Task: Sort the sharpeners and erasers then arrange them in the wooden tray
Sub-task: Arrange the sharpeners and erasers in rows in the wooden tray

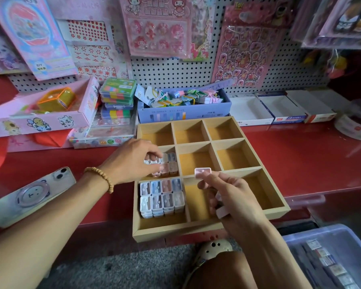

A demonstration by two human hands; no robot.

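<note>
A phone (pixel 32 196) in a pale case lies at the far left of the glossy red surface (pixel 300 155), beside a person's left hand (pixel 131 161), whose curled fingers pinch a small clear-cased sharpener in the middle-left compartment of the wooden tray (pixel 277 211). Below it, the near-left compartment holds two neat rows of boxy sharpeners (pixel 162 197) in white, blue and pink. To the right, the right hand (pixel 231 197) pinches a pink sharpener (pixel 203 172) over the tray's centre, with more pieces tucked under its curled fingers. The hard, smooth plastic pieces look light and rigid, likely slippery, best gripped across their flat sides. A translucent bin (pixel 329 255) at far right holds more small stock.
</note>
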